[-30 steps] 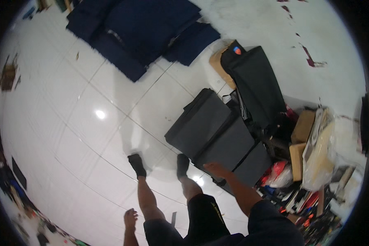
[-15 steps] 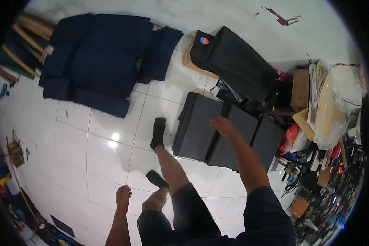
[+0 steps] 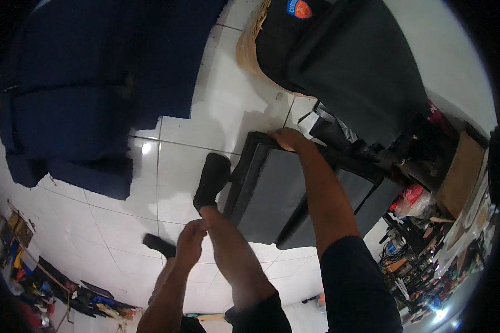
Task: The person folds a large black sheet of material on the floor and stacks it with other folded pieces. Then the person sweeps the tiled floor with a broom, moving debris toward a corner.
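Note:
Dark grey folded sheets (image 3: pixel 272 194) lie side by side in a stack on the floor, to the right of my foot. My right hand (image 3: pixel 288 139) has reached their far left edge, its fingers closed over the rim; the fingertips are partly hidden. Lower down, my left hand (image 3: pixel 190 242) hangs beside my shin with its fingers curled in, and nothing shows in it. My foot in a black sock (image 3: pixel 212 178) stands close against the left side of the stack.
Navy fabric pieces (image 3: pixel 72 122) with rough edges cover the floor at the far left. Beyond the stack, a black cloth (image 3: pixel 355 66) drapes over a tan-sided container (image 3: pixel 250 53). A cardboard box (image 3: pixel 461 172), plastic bags and cluttered tools crowd the right side. White tiles (image 3: pixel 178 133) form the floor.
My body has moved forward and lower, toward the stack. My right hand went from above the sheets' middle to their far left edge. My left hand came up beside my shin.

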The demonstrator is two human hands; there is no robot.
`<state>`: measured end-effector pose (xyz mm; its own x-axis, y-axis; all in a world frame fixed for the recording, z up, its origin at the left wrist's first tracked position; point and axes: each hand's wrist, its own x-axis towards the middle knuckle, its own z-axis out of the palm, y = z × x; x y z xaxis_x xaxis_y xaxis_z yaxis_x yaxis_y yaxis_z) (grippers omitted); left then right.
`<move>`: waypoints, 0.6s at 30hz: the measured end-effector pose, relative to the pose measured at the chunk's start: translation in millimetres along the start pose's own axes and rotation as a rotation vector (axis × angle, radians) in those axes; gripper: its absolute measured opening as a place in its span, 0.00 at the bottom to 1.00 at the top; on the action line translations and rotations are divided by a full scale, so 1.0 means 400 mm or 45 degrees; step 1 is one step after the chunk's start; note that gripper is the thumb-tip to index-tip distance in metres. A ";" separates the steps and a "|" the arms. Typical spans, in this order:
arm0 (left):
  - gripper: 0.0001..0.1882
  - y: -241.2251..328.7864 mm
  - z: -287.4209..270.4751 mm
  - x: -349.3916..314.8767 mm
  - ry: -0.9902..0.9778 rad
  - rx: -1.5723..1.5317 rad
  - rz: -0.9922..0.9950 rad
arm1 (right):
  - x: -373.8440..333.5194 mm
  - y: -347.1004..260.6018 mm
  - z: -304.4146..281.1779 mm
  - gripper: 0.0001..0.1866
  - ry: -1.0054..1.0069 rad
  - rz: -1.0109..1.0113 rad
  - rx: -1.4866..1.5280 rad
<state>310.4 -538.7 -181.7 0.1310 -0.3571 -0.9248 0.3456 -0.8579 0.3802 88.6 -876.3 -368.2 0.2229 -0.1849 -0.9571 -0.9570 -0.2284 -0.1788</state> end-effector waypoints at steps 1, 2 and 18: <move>0.20 0.009 0.026 0.016 0.009 0.041 -0.024 | 0.000 -0.002 0.006 0.39 -0.070 0.057 -0.014; 0.20 0.018 0.042 0.029 0.018 0.133 -0.108 | -0.004 -0.008 0.002 0.40 -0.070 0.072 0.009; 0.15 0.000 0.120 0.408 0.028 0.237 0.023 | -0.043 -0.016 -0.002 0.47 -0.142 0.105 0.188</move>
<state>287.1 -614.5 -332.0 0.1568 -0.3666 -0.9171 0.1656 -0.9057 0.3903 91.1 -872.4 -350.3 0.1285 -0.0885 -0.9878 -0.9899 -0.0724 -0.1223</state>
